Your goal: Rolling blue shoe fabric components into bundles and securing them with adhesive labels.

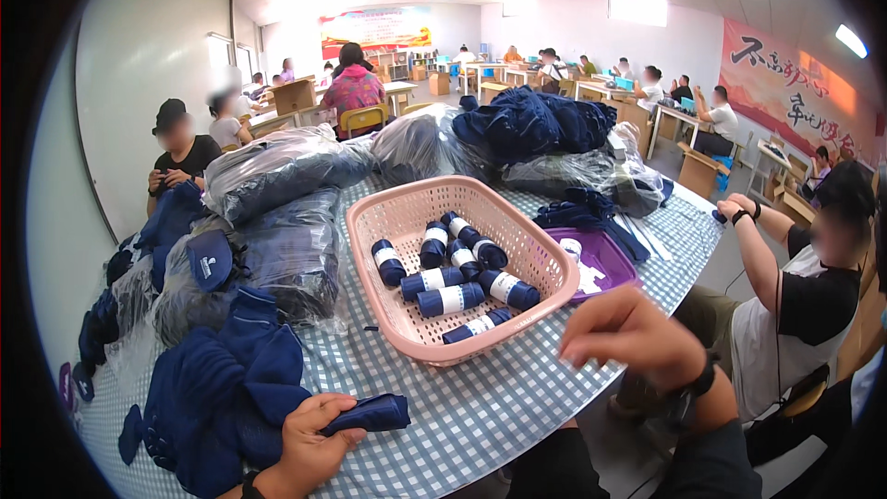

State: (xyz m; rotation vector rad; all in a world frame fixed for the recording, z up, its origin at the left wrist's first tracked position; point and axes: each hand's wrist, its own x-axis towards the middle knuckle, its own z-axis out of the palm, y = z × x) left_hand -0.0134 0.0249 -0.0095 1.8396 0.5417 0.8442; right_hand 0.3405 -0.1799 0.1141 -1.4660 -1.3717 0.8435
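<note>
My left hand (309,444) is closed around a rolled navy cloth bundle (374,414) near the front of the table, with no band visible on it. Just beyond, a heap of loose navy fabric pieces (226,379) lies partly under my wrist. My right hand (633,337) is raised by the table's right edge with its fingers curled; whatever they hold, if anything, is hidden. Between the hands and farther back stands a pink plastic basket (374,328). Inside it lie several navy rolls (450,299) with white paper bands. Right of it, a purple basket (624,263) holds white bands (589,279).
Plastic-wrapped navy bundles (286,263) crowd the left and back of the checked tablecloth (370,379). A navy cap or pouch (211,259) sits on them. Navy fabric (591,217) lies behind the purple basket. A co-worker (795,286) sits close on the right, another (180,157) at left.
</note>
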